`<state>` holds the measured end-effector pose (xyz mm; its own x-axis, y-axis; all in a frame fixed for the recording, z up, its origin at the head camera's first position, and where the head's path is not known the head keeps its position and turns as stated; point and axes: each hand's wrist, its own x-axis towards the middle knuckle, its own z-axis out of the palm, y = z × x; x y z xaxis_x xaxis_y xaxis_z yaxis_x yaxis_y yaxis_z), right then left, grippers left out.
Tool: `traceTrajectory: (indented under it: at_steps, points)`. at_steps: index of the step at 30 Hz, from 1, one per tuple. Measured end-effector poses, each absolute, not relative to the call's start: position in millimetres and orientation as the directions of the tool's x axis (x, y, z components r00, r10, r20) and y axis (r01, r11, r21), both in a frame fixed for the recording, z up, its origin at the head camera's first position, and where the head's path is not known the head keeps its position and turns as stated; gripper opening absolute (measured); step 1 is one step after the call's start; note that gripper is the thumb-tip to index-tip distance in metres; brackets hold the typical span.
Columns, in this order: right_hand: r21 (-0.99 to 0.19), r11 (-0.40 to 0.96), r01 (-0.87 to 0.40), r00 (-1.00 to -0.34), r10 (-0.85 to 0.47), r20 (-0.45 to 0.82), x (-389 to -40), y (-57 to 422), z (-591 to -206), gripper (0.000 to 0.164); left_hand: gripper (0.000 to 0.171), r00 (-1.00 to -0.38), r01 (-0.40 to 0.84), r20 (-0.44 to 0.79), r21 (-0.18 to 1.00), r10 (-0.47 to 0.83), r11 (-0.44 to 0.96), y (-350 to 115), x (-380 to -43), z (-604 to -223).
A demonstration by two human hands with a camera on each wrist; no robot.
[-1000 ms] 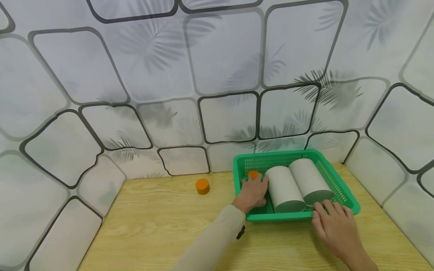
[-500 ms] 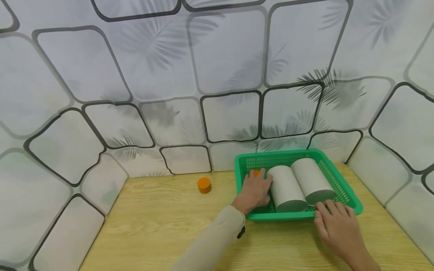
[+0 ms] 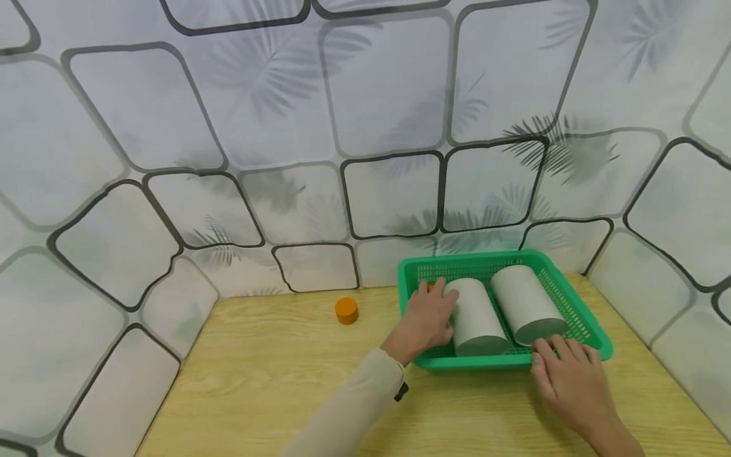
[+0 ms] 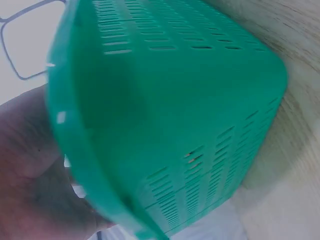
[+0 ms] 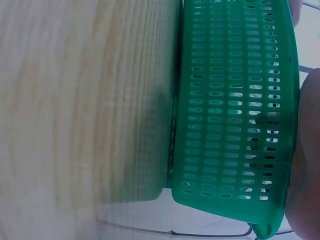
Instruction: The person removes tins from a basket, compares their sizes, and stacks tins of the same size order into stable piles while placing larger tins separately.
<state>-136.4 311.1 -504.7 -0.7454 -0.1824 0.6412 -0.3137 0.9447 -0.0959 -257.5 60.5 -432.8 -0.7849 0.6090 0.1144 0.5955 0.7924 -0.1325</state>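
In the head view a green plastic basket holds two white cylinders, a left one and a right one. My left hand reaches over the basket's left side, fingers down inside, right beside the left cylinder. An orange piece peeks out past its fingertips. The palm hides what lies beneath, and I cannot tell what those fingers hold. My right hand grips the front rim near the right corner, fingers curled over it. The right wrist view shows that hand against the rim, its fingers partly behind the slotted wall.
A short orange cylinder stands on the wooden table, left of the basket near the back wall. Patterned cloth walls enclose the table at the back and both sides, close behind the basket.
The left cylinder has shifted left, and a gap has opened between the two cylinders. My left hand has moved slightly left and now covers more of the orange piece. My right hand stays on the rim.
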Motion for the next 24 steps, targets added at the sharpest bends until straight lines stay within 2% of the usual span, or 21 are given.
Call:
traceTrajectory:
  at_steps: [9,15,24]
  points:
    - [-0.103,0.943,-0.316,-0.747,-0.18,0.64,-137,312,-502,0.011,0.05,-0.767,0.598,0.16,-0.173,0.622,0.782,45,-250,-413]
    - [-0.106,0.944,-0.311,-0.75,-0.176,0.637,-137,313,-504,0.012,0.054,-0.742,0.622,0.196,-0.158,0.641,0.767,31,-247,-410]
    - [-0.112,0.944,-0.309,-0.759,-0.174,0.627,-137,310,-504,0.011,0.048,-0.744,0.607,0.261,-0.119,0.615,0.786,13,-240,-410]
